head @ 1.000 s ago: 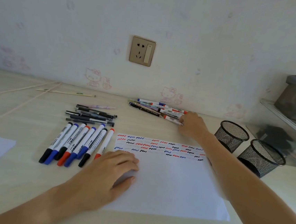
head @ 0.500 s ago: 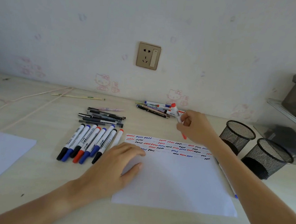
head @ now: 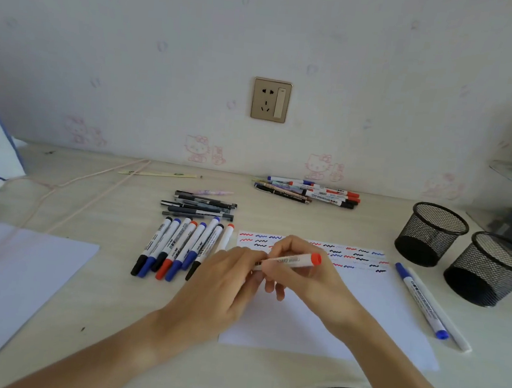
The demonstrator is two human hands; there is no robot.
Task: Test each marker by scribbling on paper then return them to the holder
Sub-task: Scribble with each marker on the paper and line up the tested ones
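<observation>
Two bare hands meet over the white sheet of paper (head: 330, 320) at the middle of the pale wooden surface (head: 111, 320). The right hand (head: 306, 277) has its fingers curled round a white marker with a red end cap (head: 292, 260), held nearly level above the paper with the red end pointing right. The left hand (head: 227, 281) closes its grip on the marker's other end, which is hidden behind its fingers; I cannot tell whether the cap there is on or off.

Rows of short red, blue and black squiggles (head: 358, 258) run along the far edge of the paper, partly covered by the hands. Just left of the sheet lies a fanned row of white markers with black, blue and red caps (head: 177, 249), and behind that row a small stack of dark slim pens (head: 200, 207). Another cluster of mixed markers and pens (head: 308, 192) lies near the wall, well apart from the hands. Along the right edge of the paper rest a blue-capped white marker (head: 421, 299) and a plain white pen (head: 443, 318) side by side.

Two black wire-mesh cup holders (head: 432, 234) stand at the right, close together; no markers show inside them. A second white sheet (head: 12, 279) lies at the left. A gold-framed wall socket (head: 271, 100) sits on the wall above.
</observation>
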